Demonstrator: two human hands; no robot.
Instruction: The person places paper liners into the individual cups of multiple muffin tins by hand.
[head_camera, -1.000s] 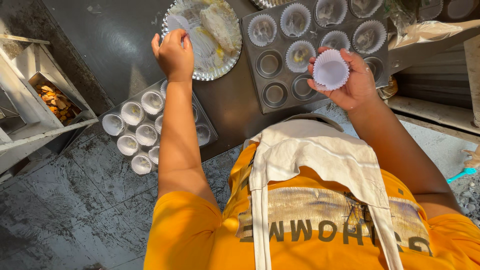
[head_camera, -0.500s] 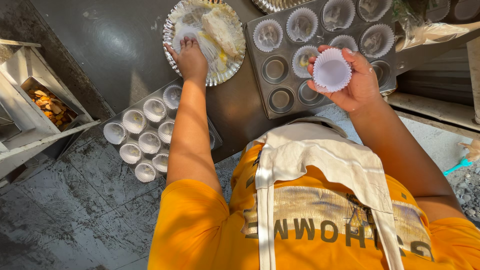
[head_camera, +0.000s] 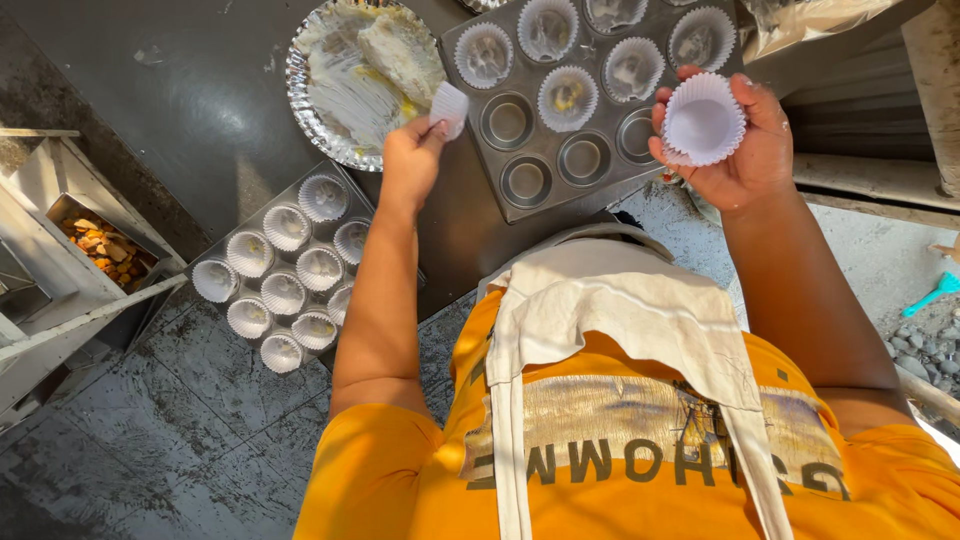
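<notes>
The muffin tin (head_camera: 560, 150) is dull grey metal, and its liners are white and pleated. Left of the tin, the foil plate (head_camera: 320, 110) is shiny silver smeared with pale cream. Right of the tin, the paper cup (head_camera: 703, 120) is plain white with fluted sides. Below the tin, the shirt (head_camera: 620, 470) is bright orange under a cream cloth (head_camera: 620, 310).

A round foil plate (head_camera: 330, 95) smeared with pale batter lies far left on the dark worktop (head_camera: 180, 90). Nearer and left of it sits a second tray (head_camera: 285, 270) filled with empty white paper liners. At the left edge a white wooden rack (head_camera: 60, 250) holds a box of orange-brown bits (head_camera: 103, 243). A turquoise tool (head_camera: 935, 295) lies on gravel at the right edge
</notes>
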